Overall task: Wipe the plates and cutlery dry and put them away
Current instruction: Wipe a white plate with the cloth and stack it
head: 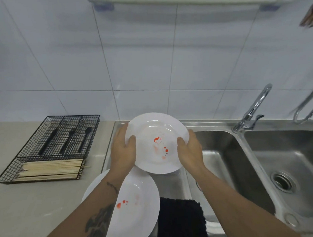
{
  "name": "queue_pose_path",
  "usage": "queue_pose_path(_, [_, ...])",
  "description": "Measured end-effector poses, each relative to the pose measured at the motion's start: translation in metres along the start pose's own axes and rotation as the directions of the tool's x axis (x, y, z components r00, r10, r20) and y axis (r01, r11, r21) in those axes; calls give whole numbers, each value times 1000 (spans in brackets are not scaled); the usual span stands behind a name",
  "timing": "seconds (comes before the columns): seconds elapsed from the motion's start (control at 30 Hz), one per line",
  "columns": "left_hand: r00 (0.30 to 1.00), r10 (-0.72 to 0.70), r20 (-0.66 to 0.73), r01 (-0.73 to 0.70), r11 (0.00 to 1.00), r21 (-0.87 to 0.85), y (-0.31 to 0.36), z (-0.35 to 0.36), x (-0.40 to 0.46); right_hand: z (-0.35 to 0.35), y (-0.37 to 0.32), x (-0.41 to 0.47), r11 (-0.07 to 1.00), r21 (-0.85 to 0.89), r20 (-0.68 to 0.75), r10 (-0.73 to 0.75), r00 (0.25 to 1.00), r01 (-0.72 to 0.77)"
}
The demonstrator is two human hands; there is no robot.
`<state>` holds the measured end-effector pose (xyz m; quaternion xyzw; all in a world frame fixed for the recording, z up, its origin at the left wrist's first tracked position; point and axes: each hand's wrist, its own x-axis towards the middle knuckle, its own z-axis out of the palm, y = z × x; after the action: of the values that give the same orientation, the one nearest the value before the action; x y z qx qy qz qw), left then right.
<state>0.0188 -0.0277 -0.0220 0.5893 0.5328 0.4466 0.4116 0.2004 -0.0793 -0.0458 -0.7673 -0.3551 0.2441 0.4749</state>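
Two hands hold the round white plate with red spots (pixel 157 143) over the steel sink (pixel 258 158): I see my left hand (pixel 123 151) gripping its left rim, my right hand (pixel 190 150) gripping its right rim, thumbs on top. Below my left forearm lies a second white spotted plate (pixel 137 203), and a black cloth (pixel 181 223) lies beside it. Left of my hands stands a black wire cutlery tray (pixel 48 146).

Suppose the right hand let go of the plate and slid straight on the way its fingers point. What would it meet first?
Probably the steel sink rim, then the tiled wall. The right hand points up and away past the held plate; depth is unclear.
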Motion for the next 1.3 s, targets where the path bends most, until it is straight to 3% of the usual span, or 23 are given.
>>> queue_pose_path(0.17, [991,-127,35,131,930,-343,19,-35,-22,7,-20,-52,998,57,-10,23,1000,-22])
queue_pose_path(0.37, [962,-255,97,266,800,-538,2,-72,-50,14,-14,-112,997,43,10,67,998,-68])
queue_pose_path(0.7, [912,-383,145,398,744,-537,-31,-99,-93,-9,-5,-178,998,-18,9,62,998,-62])
queue_pose_path(0.83, [905,-400,144,406,715,-569,-28,-98,-98,-17,-10,-185,995,99,-25,24,999,-22])
queue_pose_path(0.97, [906,-399,142,403,709,-579,-28,-95,-96,-23,-6,-183,969,242,-101,80,992,-54])
queue_pose_path(1.1, [914,-386,128,387,728,-566,-27,-85,-98,-23,6,-180,994,86,-82,-63,995,70])
queue_pose_path(1.3, [965,-258,53,251,840,-480,-6,-53,-103,-34,30,-158,985,-149,-8,-87,996,85])
